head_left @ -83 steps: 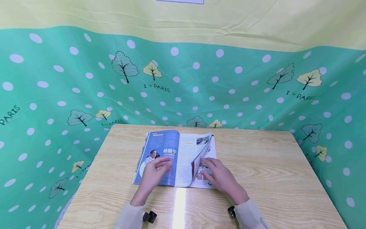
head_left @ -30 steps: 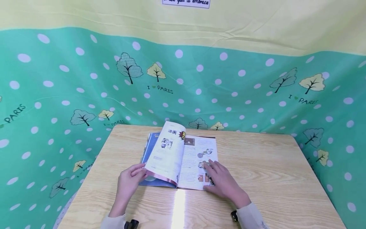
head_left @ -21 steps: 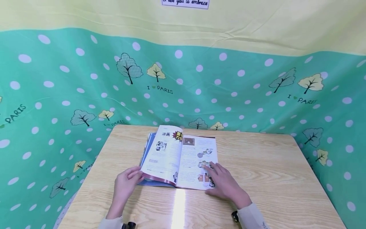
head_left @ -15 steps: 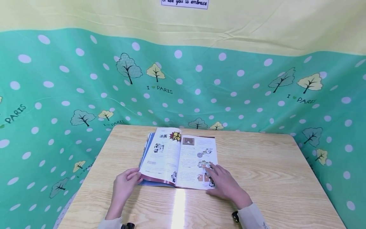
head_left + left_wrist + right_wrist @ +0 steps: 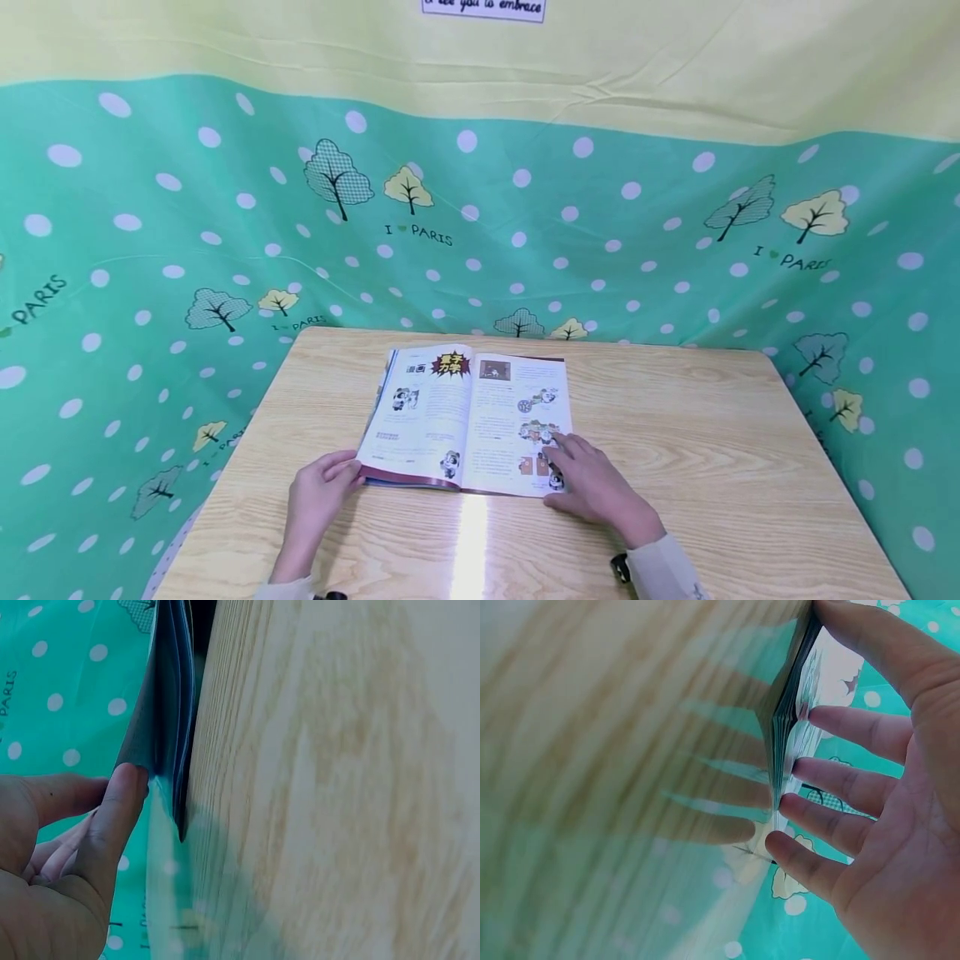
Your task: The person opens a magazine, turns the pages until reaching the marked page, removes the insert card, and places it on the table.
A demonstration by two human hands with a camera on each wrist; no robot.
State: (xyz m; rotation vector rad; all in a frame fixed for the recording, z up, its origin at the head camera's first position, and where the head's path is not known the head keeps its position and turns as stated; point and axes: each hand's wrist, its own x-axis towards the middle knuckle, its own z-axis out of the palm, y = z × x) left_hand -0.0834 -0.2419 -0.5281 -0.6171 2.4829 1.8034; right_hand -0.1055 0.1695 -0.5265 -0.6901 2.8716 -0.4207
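An open magazine [image 5: 491, 454] lies on the wooden table, its left page headed by a dark red burst with yellow characters and its right page dotted with cartoon figures. At the lower left corner, my left hand [image 5: 318, 496] pinches the page edge between thumb and fingers. In the left wrist view, the left hand [image 5: 67, 877] holds that page [image 5: 142, 720] slightly apart from the darker leaves under it. My right hand [image 5: 596, 483] rests on the lower right of the right page. Its fingers are spread and nearly straight at the page stack [image 5: 784, 724] in the right wrist view.
The table [image 5: 697, 442] extends to both sides of the magazine, with a bright light streak [image 5: 470, 542] near its front. A green dotted curtain [image 5: 510, 208] with tree prints hangs along the back and sides. A black wrist camera [image 5: 620, 568] sits at the right sleeve.
My left hand has turned a page over from right to left, covering the blue page, then lowered it while moving left and toward me. The right hand has settled on the right page.
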